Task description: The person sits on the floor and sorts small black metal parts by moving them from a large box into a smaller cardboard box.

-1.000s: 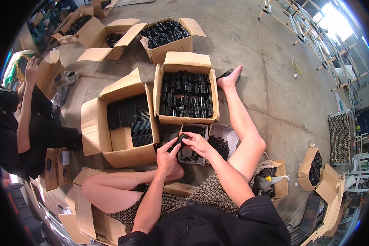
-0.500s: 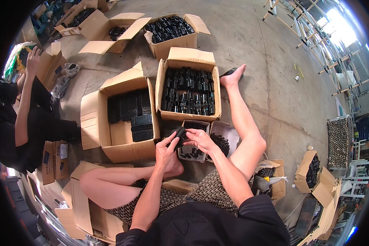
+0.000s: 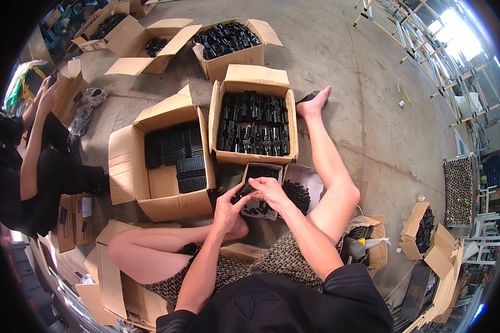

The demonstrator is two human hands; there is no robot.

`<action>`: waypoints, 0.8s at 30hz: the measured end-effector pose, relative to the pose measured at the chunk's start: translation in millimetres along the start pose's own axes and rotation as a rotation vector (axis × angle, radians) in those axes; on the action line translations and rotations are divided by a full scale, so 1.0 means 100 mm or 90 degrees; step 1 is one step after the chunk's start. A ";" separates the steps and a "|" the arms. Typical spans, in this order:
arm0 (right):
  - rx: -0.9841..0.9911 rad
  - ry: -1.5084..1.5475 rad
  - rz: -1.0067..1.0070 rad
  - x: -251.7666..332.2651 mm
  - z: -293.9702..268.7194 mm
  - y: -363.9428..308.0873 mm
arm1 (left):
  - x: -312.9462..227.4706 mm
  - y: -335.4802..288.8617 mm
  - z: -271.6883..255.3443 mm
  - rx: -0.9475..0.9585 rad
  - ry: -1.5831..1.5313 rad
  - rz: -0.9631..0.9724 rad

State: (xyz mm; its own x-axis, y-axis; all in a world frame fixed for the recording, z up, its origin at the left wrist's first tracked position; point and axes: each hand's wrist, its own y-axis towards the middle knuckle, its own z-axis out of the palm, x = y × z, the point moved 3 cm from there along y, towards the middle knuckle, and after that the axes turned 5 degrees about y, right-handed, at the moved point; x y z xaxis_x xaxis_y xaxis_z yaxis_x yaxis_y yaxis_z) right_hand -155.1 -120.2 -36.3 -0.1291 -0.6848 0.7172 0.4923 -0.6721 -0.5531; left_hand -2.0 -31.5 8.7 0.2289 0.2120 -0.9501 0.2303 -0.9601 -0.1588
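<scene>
Above two small open boxes between my legs, my left hand (image 3: 228, 205) grips a small black part (image 3: 242, 192), whose exact kind I cannot make out. My right hand (image 3: 269, 191) closes its fingertips on the part's upper right side, partly covering it. Right below lies a small box (image 3: 276, 215) with loose black pieces. Beside it, a second small box (image 3: 315, 180) holds a heap of tiny dark pieces (image 3: 296, 195). Beyond my hands stands a carton (image 3: 255, 157) with rows of glossy black parts (image 3: 255, 123).
To the left, an open carton (image 3: 175, 205) holds stacked black ribbed parts (image 3: 191, 173). More cartons with black parts (image 3: 226, 40) stand farther back. At the far left sits another person (image 3: 33, 150) with raised hands. Metal frames (image 3: 428, 55) stand at the right.
My right hand has shifted slightly left, over the top of the black part, and the part has tipped lower. The other person's hands have moved.
</scene>
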 end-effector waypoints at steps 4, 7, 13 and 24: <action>-0.098 -0.113 -0.007 0.31 0.00 -0.05 | 0.37 -0.01 0.16 -0.004 -0.280 -0.172; -0.314 -0.325 -0.164 0.59 -0.47 -0.07 | 0.34 -0.04 0.13 -0.008 -0.394 -0.287; -0.418 -0.903 0.104 0.33 -1.08 0.04 | 0.45 0.02 0.04 -0.054 -0.538 -0.334; -0.373 -0.942 -0.100 -0.09 -1.28 0.32 | 0.51 0.05 0.02 -0.054 -0.457 -0.295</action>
State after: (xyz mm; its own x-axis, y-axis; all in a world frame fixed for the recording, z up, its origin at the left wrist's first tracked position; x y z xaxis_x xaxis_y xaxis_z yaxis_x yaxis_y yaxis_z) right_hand -248.5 -171.3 -114.8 0.9370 0.0281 0.3481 0.1275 -0.9554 -0.2662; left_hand 8.4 -25.9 -41.1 -0.5534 0.3852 -0.7385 0.2288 -0.7822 -0.5795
